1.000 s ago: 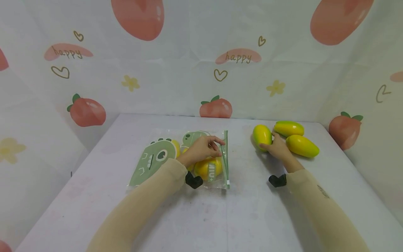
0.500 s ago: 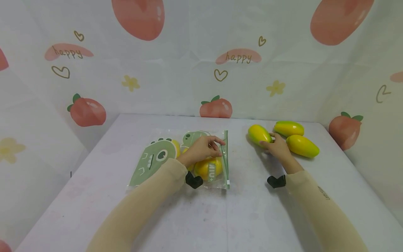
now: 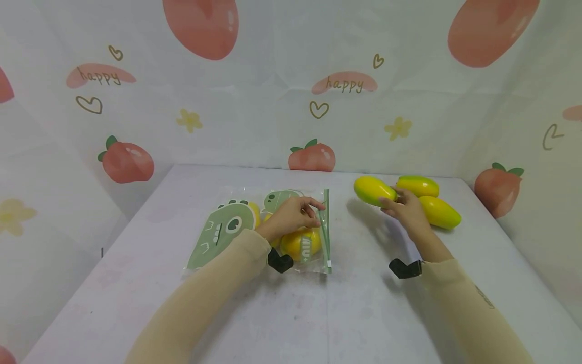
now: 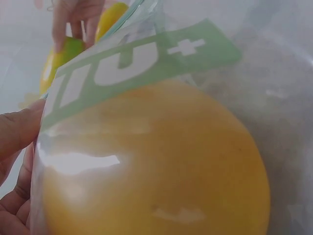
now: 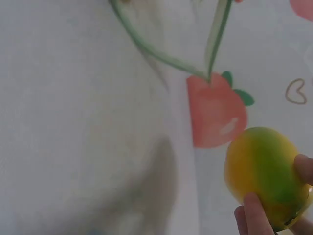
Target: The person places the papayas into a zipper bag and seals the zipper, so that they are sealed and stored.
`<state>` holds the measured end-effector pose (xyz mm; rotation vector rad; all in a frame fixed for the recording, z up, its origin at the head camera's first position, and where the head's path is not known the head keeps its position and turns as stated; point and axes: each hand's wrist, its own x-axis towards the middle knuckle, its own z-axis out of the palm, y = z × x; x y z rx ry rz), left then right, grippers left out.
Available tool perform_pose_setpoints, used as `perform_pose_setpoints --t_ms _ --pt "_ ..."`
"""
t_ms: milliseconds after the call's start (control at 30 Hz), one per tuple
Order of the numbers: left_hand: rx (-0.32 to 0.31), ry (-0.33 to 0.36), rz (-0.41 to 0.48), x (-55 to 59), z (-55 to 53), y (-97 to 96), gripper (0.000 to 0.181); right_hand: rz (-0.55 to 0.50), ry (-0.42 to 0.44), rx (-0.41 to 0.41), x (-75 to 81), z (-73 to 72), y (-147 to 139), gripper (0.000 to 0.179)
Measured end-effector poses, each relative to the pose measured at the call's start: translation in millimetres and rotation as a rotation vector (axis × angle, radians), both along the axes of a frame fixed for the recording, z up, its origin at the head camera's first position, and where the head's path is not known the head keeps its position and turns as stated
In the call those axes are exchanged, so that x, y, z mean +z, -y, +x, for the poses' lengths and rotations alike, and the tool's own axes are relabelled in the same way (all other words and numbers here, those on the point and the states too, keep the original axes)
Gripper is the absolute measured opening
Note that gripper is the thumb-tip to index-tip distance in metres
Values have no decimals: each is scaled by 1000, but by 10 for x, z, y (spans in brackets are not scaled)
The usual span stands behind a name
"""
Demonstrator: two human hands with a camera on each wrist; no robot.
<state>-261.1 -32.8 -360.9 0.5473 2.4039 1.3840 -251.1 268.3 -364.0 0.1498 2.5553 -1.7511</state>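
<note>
In the head view my right hand (image 3: 406, 210) grips one end of a yellow-green mango (image 3: 374, 190), raised over the table with its shadow below. The right wrist view shows the fingers around the stem end of this mango (image 5: 266, 171). My left hand (image 3: 293, 215) holds the mouth edge of a clear zip bag (image 3: 218, 240) printed with green dinosaurs, its thumb and fingers curled at the green zip strip. Inside lies a large yellow fruit (image 4: 161, 171), with more yellow showing behind the print. In the right wrist view the bag's mouth (image 5: 171, 61) gapes.
Two more mangoes, one farther back (image 3: 418, 186) and one nearer (image 3: 440, 212), lie right of my right hand. The white table (image 3: 291, 313) ends at a fruit-printed cloth backdrop (image 3: 254, 136). A black wrist mount (image 3: 404, 269) sits at my right cuff.
The mango in my right hand has been lifted off the table, turned from upright to nearly sideways and shifted a little left. My left hand and the bag stay put.
</note>
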Motion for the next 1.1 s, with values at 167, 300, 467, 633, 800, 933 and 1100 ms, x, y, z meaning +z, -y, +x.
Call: perform_pose_setpoints --t_ms 167,300,467,633,800,933,1100 --pt "3 -2 4 -14 -7 2 36 -121 -72 -1 73 77 30 75" --pt "6 4 4 -19 -11 4 36 -151 -97 -7 142 168 67 76" --pt "6 11 8 -19 -9 8 36 -158 -136 12 196 285 106 77" --pt "5 11 1 -14 -9 9 36 -141 -170 49 199 396 142 73" --pt "-2 -7 -10 -5 -15 1 36 -73 -136 72 121 484 184 70" --pt "-2 -6 -13 2 -12 -1 37 -34 -109 108 25 537 223 68" --pt "0 0 -1 -6 -10 7 36 44 -88 133 -89 577 277 66"
